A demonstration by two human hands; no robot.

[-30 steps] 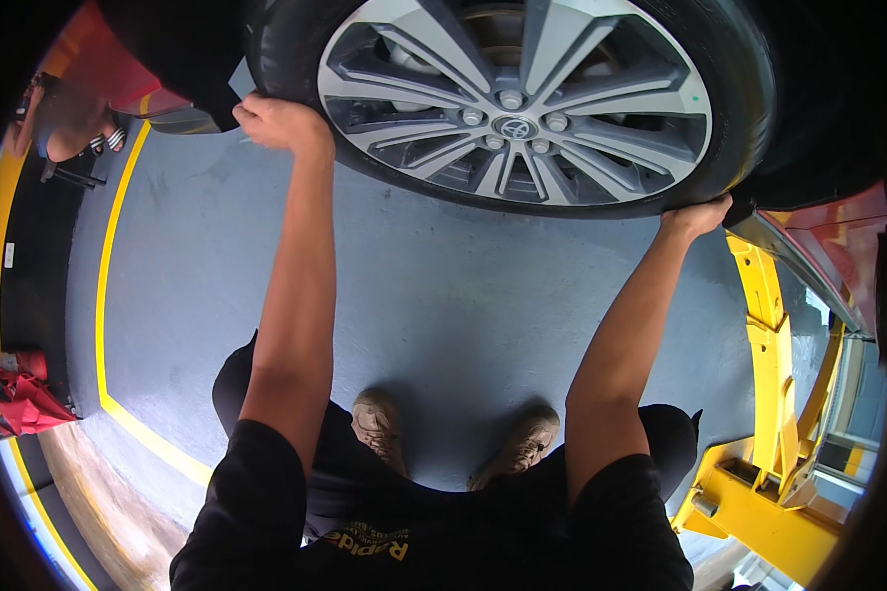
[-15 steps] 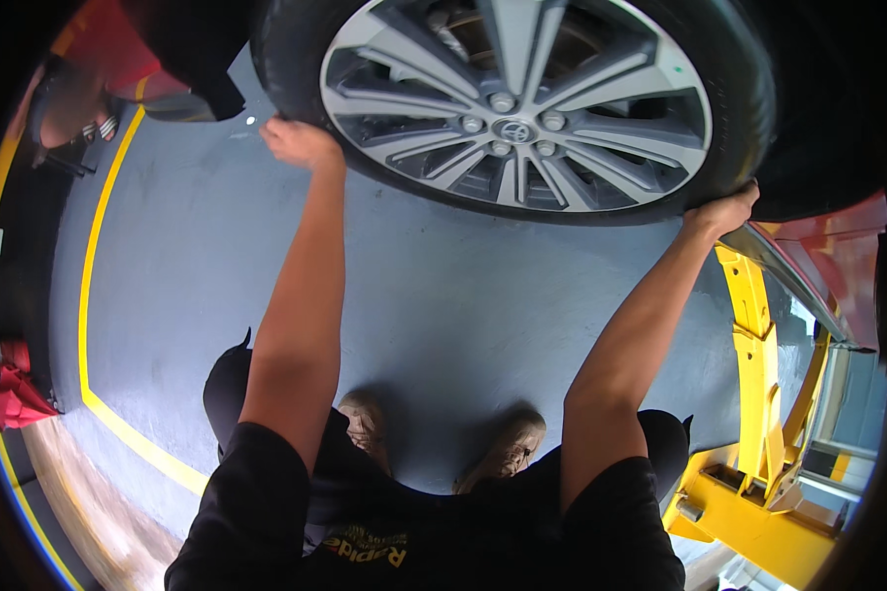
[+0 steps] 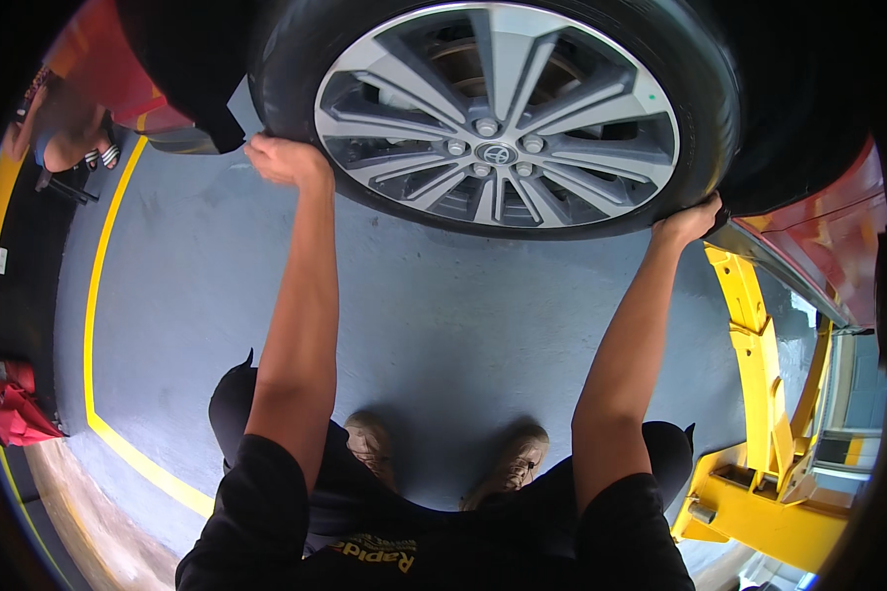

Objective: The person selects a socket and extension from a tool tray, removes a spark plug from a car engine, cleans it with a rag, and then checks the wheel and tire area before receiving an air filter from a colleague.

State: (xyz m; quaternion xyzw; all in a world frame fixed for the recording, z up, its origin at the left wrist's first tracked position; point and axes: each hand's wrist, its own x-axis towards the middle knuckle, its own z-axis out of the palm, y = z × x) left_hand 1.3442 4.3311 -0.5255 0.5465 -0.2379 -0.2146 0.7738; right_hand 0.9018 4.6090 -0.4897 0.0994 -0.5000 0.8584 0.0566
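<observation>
A car wheel [image 3: 497, 154], with silver and dark grey spokes, several lug nuts and a black tyre [image 3: 443, 219], hangs raised above the floor in front of me. My left hand [image 3: 288, 161] is closed round the tyre's lower left edge. On the lower right edge, my right hand [image 3: 688, 221] grips the tyre too, its fingertips hidden behind the rubber. Both arms reach up and forward from my crouch. Behind the spokes a brake disc [image 3: 463, 64] partly shows.
A yellow lift arm [image 3: 754, 345] stands at right under the red car body [image 3: 828, 236]. Another person [image 3: 67, 133] sits at the far left. A yellow line [image 3: 91, 325] crosses the grey floor [image 3: 443, 325], and red cloth [image 3: 20, 414] lies at left.
The wheel and both hands now appear slightly lower and further left. The tyre's right side has shifted most, while both hands keep their grip. The view has also moved a little.
</observation>
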